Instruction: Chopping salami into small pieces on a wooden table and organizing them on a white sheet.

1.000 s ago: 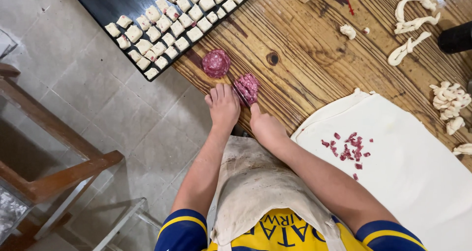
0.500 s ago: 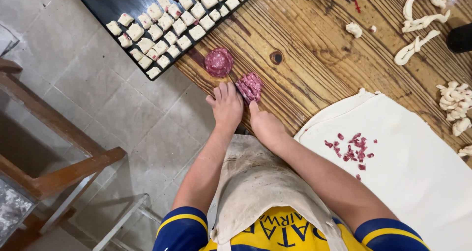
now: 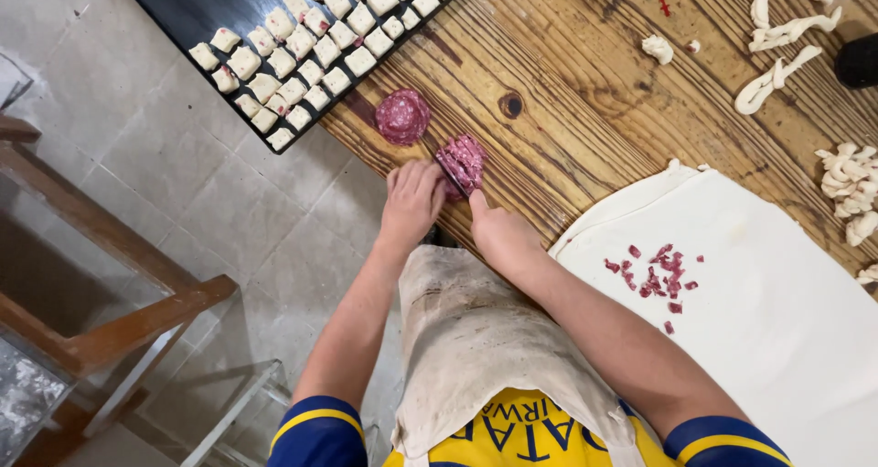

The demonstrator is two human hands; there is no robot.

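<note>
Head view, looking straight down: both forearms reach forward from the apron to the near edge of the wooden tabletop [image 3: 585, 110]. The left hand [image 3: 412, 202] lies palm-down, fingers together and curled over the edge, their tips against the stack of red meat slices [image 3: 462, 162]. The right hand [image 3: 498, 234] comes in beside it, wrist bent, thumb stretched up to the stack's lower side; whether its other fingers grip anything cannot be told. The stack sits tilted between the two hands, right at the edge. A second round pile of slices [image 3: 403, 116] lies just beyond, apart from the hands. Further left, a dark tray [image 3: 183, 0] carries rows of small dough pieces [image 3: 311, 60]. To the right, a rolled dough sheet [image 3: 777, 275] bears chopped meat bits [image 3: 660, 270].
</note>
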